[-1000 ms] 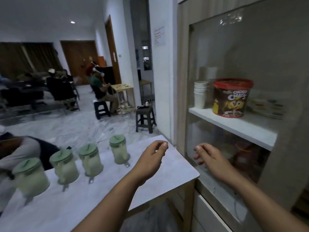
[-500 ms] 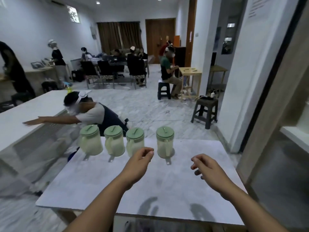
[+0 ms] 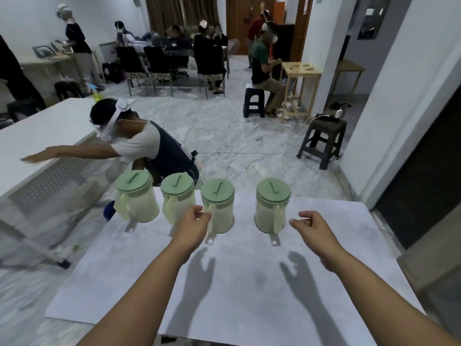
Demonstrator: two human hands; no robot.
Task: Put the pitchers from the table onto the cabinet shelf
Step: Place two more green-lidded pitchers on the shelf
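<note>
- Four pitchers with green lids stand in a row at the far edge of the desk (image 3: 237, 283)
- The left hand (image 3: 192, 228) touches the handle of the third pitcher (image 3: 219, 208) from the left; whether it grips, I cannot tell
- The right hand (image 3: 311, 231) is loosely curled and empty, just right of the fourth pitcher (image 3: 272, 208)

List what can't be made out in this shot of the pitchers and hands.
- Head view: whether the left hand actually grips the third pitcher; its fingers cover the handle.
- Pitcher contents: walls are cloudy and the lids are shut.
- Cabinet shelf: outside the frame.
- Gap between the right hand and the fourth pitcher: depth is unclear from a single view.
- Table near edge: cut off at the bottom.
</note>
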